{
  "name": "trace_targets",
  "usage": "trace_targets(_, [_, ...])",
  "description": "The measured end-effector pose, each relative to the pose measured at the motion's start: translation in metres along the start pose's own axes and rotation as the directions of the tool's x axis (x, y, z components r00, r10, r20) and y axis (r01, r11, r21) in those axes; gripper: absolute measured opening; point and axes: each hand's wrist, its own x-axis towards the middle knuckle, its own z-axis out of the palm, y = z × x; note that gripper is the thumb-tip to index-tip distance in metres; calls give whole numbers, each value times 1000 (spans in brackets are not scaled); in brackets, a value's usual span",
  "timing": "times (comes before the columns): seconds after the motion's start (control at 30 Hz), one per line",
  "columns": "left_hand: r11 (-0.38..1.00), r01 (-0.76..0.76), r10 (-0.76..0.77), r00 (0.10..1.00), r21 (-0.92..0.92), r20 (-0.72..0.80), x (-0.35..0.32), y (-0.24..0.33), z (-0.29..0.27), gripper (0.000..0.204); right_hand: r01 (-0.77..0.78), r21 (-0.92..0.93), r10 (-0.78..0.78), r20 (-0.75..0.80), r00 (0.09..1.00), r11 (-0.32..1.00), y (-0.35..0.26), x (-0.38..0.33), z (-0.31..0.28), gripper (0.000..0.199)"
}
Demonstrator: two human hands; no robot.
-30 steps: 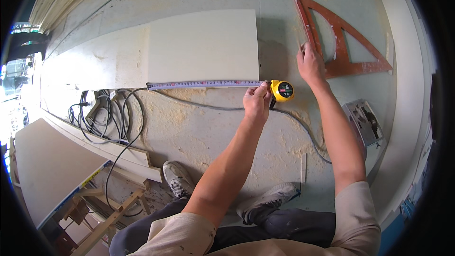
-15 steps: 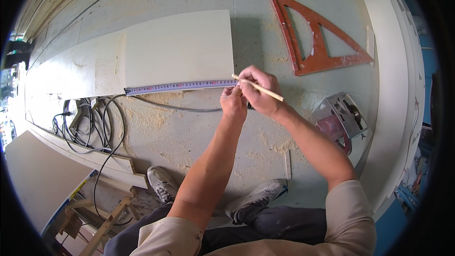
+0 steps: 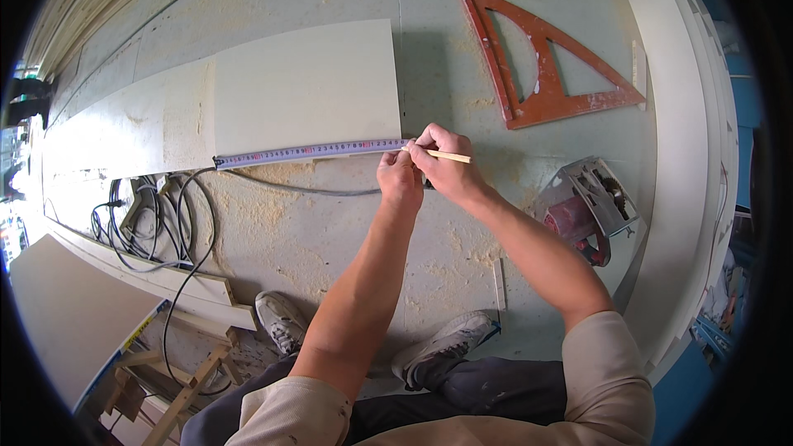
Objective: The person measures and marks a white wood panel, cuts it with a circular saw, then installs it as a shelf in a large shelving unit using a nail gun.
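Note:
A tape measure (image 3: 310, 151) has its blade drawn out along the near edge of a pale board (image 3: 306, 83), with the hooked end at the left. My left hand (image 3: 401, 176) is closed around the tape at the board's near right corner; the case is mostly hidden under the hands. Right beside it, my right hand (image 3: 446, 165) pinches a light wooden pencil (image 3: 453, 156). The pencil lies nearly level, its point touching or just over the tape by the corner; which of these I cannot tell.
A red set square (image 3: 562, 99) lies on the sawdust-strewn surface at the right. Nearer stands a circular saw (image 3: 591, 206) with its blade showing. Coiled black cables (image 3: 157, 219) lie at the left, and one runs toward my hands. A wooden trestle (image 3: 186, 388) stands at lower left.
The pencil has tipped from a steep slant to nearly level, and its point has come down to the tape. My right hand has shifted slightly left. The whole view has shifted a little.

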Motion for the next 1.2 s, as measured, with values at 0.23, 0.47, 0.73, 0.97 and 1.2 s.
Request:
trace_targets(0.23, [1000, -2, 2, 1000, 1, -30, 1, -2, -2, 21, -21, -29, 22, 31, 999, 999, 3, 4, 2, 18])
trace_targets(0.47, [1000, -1, 1, 1000, -16, -19, 3, -4, -2, 22, -16, -40, 17, 28, 999, 999, 5, 4, 2, 18])
trace_targets(0.73, [999, -17, 18, 999, -32, 27, 5, -5, -5, 22, -6, -52, 7, 25, 1000, 999, 3, 4, 3, 19])
trace_targets(0.97, [1000, -6, 6, 1000, -12, -2, -5, -1, 7, 22, -100, 97, 94, 64, 994, 990, 12, 9, -2, 19])
trace_targets(1.2, [999, -15, 16, 1000, -44, 25, 2, -4, 0, 22, -26, -6, 26, 34, 999, 1000, 7, 5, 2, 21])
